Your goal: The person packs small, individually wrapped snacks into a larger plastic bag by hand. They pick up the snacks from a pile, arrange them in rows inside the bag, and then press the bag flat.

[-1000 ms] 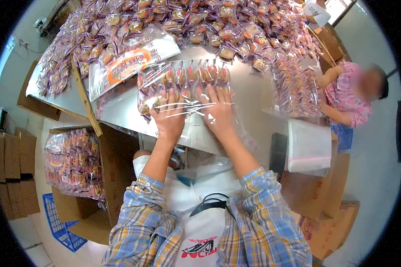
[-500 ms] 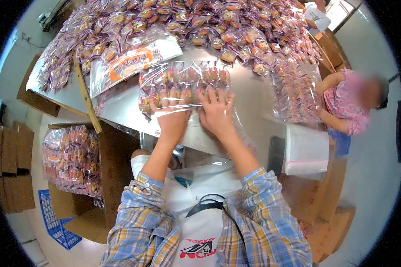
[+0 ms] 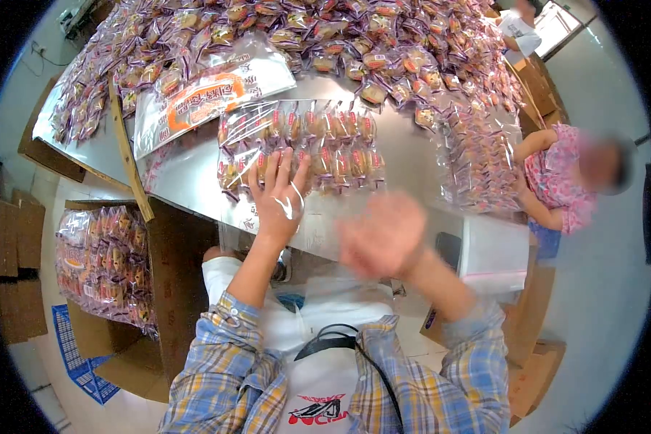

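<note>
A clear bag of individually wrapped snacks (image 3: 333,130), set in two neat rows, lies flat on the metal table in front of me. My left hand (image 3: 278,199) rests on the lower row at its left side, fingers outstretched and a bit apart. Shiny clear film shows across the back of that hand. Off the bag, nearer to me, my right hand (image 3: 383,235) hangs over the table's front edge. Motion blur smears its fingers, so I cannot make out their shape.
Loose wrapped snacks (image 3: 325,32) heap across the back. A printed bag (image 3: 210,98) lies left of a wooden strip's far side. Filled bags (image 3: 105,260) sit in a carton (image 3: 184,289). At right are another filled bag (image 3: 477,163), clear bags (image 3: 493,249) and a person (image 3: 557,170).
My right hand has lifted off the snack bag and drawn back toward me, to the right. My left hand stays on the bag, and the upper row now shows more fully.
</note>
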Demonstrator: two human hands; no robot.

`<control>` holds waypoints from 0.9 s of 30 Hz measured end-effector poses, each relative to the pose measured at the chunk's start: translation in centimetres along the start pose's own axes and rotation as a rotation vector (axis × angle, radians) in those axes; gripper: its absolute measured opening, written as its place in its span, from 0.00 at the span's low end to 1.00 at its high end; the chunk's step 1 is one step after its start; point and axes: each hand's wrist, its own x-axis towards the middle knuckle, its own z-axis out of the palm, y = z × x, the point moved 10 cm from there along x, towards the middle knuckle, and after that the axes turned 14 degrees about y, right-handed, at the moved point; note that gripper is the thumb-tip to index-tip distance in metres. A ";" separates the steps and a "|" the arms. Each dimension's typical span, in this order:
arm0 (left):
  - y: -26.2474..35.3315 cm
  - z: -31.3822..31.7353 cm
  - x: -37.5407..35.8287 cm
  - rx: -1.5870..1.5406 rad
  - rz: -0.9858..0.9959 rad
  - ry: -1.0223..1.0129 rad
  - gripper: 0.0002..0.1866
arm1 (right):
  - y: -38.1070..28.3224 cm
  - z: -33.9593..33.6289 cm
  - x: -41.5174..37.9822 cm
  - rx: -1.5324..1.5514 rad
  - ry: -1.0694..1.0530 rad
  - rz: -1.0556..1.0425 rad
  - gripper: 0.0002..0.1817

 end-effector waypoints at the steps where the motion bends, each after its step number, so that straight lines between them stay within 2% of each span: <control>1: 0.1 0.2 -0.1 -0.002 -0.002 0.002 0.29 | 3.3 -0.4 1.6 -0.086 0.045 0.072 0.10; 3: 0.2 0.4 -0.2 -0.019 -0.012 0.032 0.29 | 11.0 1.0 3.7 -0.279 0.101 0.163 0.15; 5: 0.1 0.1 -0.2 -0.018 -0.014 0.030 0.28 | 18.7 4.1 2.7 -0.418 -0.036 0.305 0.25; 7: 0.1 0.0 -0.2 -0.014 -0.012 0.036 0.27 | 26.2 7.8 -1.6 -0.615 -0.178 0.342 0.33; 9: 0.0 0.4 -0.1 -0.002 -0.013 0.062 0.26 | 30.0 9.6 -5.9 -0.724 -0.243 0.396 0.36; 10: 0.1 0.3 0.2 0.002 0.001 0.042 0.24 | 30.9 10.7 -6.6 -0.763 -0.273 0.424 0.37; 13: 0.0 0.6 -0.2 -0.009 -0.022 0.056 0.27 | 33.1 13.8 -10.9 -0.565 -0.538 0.704 0.37; 16: -0.3 1.3 -0.6 -0.059 -0.051 0.032 0.31 | 32.9 13.3 -10.6 -0.734 -0.556 0.572 0.38; 17: -0.3 1.4 -0.7 0.012 -0.028 0.014 0.24 | 32.4 12.5 -9.6 -0.726 -0.438 0.519 0.40; 20: -0.3 1.9 -1.2 0.008 -0.008 -0.044 0.35 | 33.6 14.0 -10.3 -0.687 -0.438 0.442 0.41; 21: -0.2 1.7 -1.0 0.028 -0.002 -0.030 0.33 | 34.6 15.1 -10.9 -0.579 -0.521 0.575 0.42; 24: 0.0 1.3 -0.6 0.003 -0.026 -0.035 0.31 | 34.9 14.2 -11.2 -0.564 -0.533 0.743 0.41; 25: -0.1 1.5 -0.7 0.011 0.000 -0.041 0.24 | 33.9 13.7 -10.3 -0.607 -0.495 0.696 0.39; 27: 0.0 1.6 -0.8 0.016 0.002 -0.012 0.23 | 33.7 13.9 -10.5 -0.616 -0.499 0.668 0.37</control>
